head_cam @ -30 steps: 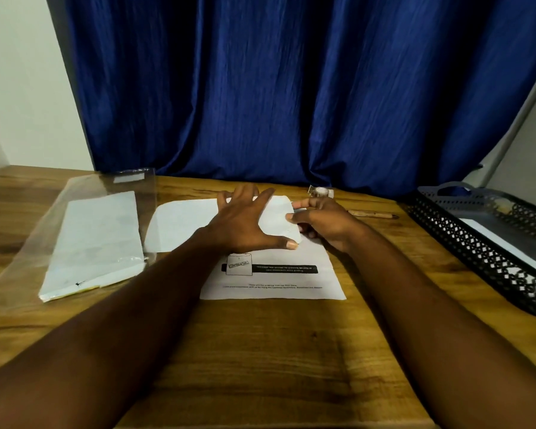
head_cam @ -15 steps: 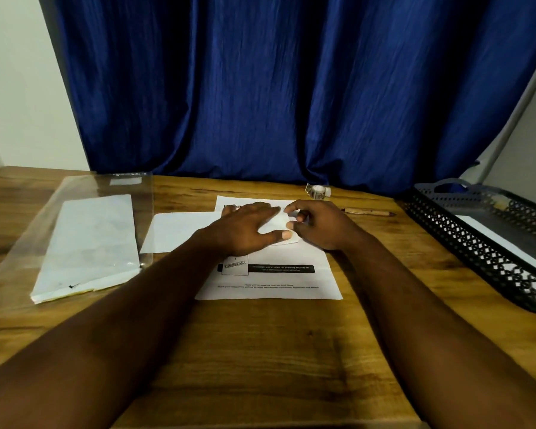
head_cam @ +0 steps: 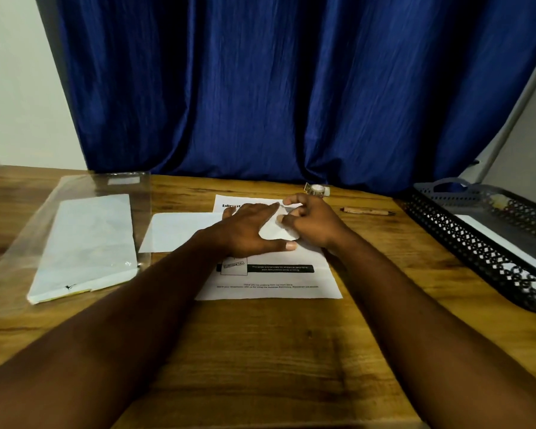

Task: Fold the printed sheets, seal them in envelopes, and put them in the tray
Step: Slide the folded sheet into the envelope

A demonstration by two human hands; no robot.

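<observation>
White rectangular paper envelope [head_cam: 180, 232]: flat on the wooden table [head_cam: 260, 351], overlapping the white printed sheet [head_cam: 270, 281]. Left hand [head_cam: 248, 232]: fingers spread, pressed flat on the envelope. Right hand [head_cam: 310, 221]: fingers curled, apparently pinching the envelope's end. Black perforated plastic tray [head_cam: 477, 258]: well apart, at right.

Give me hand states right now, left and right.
Left hand: open, flat, pressing the envelope down on the printed sheet.
Right hand: fingers curled, pinching the envelope's flap end.
</observation>
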